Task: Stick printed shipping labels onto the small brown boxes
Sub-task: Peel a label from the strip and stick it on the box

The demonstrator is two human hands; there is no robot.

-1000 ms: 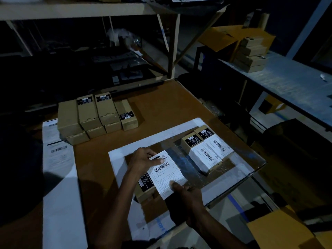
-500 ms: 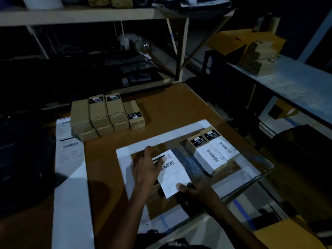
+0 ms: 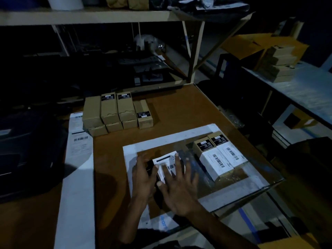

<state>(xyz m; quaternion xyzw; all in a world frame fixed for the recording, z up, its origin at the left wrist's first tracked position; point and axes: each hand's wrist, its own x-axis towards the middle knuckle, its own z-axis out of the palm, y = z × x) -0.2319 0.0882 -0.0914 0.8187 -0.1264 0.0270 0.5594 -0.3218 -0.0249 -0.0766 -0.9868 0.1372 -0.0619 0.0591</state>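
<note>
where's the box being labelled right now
In the head view it sits low and centre on the white-bordered mat, under the left hand and right hand, left of two labelled boxes.

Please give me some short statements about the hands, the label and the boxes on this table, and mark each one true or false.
1. The right hand lies flat with spread fingers on the label. True.
2. The left hand is lifting a box from the stack at the back. False: it rests beside the label, at the box under both hands.
3. Two labelled boxes lie side by side to the right of the hands. True.
4. The boxes in the stack already carry white shipping labels. False: they show only small black stickers, or none.
5. A long strip of labels lies along the left of the table. True.
</note>
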